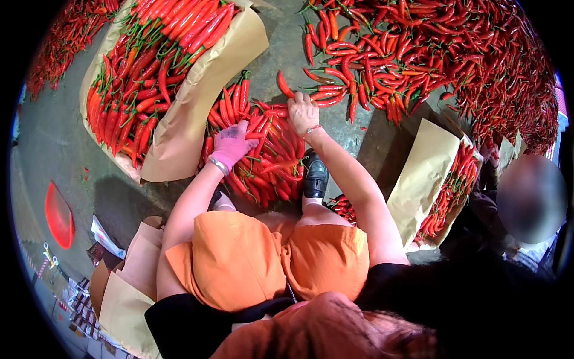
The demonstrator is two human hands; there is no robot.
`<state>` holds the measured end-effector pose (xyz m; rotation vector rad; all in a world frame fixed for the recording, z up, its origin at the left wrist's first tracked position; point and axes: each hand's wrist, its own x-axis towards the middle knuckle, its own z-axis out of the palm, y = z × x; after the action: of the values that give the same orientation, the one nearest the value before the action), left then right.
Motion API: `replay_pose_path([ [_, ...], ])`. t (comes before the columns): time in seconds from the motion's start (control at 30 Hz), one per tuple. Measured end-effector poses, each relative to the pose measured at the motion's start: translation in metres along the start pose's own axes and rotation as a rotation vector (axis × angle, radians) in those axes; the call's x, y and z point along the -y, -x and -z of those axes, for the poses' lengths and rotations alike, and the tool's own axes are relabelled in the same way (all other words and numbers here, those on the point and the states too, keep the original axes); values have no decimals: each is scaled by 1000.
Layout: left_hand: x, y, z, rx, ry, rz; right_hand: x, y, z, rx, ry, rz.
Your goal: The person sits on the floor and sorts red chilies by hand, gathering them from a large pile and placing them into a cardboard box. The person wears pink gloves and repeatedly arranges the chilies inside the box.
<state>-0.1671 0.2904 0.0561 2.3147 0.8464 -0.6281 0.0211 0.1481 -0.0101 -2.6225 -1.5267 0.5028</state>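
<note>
My left hand (231, 146), in a pink glove, grips several red chili peppers (260, 125) between its thumb and fingers. Beneath them a heap of red chilies (273, 170) lies between my feet. My bare right hand (303, 114) is at the heap's far right edge, its fingers curled. One red chili (283, 84) meets its fingertips; whether they hold it is hidden. Beyond my left hand stands a container lined with brown paper (215, 76). Chilies (121, 112) fill it, many laid side by side with green stems.
Loose chilies (372, 58) spread into a large pile at the upper right. A second paper-lined container (423, 175) of chilies stands at right, beside another person (489, 197). Folded brown paper (123, 300), a red plastic basin (59, 217) and yellow-handled scissors (50, 256) lie at left. My black shoe (315, 175) borders the heap.
</note>
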Motion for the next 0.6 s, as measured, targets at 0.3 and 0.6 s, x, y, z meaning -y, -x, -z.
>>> replay_pose_path([
  [0.3,22,1,17,107,1402,202,3,-51,10,-192,5,-44],
  [0.6,75,37,-21,316,1662,288,7,-10,49,-12,-84,348],
])
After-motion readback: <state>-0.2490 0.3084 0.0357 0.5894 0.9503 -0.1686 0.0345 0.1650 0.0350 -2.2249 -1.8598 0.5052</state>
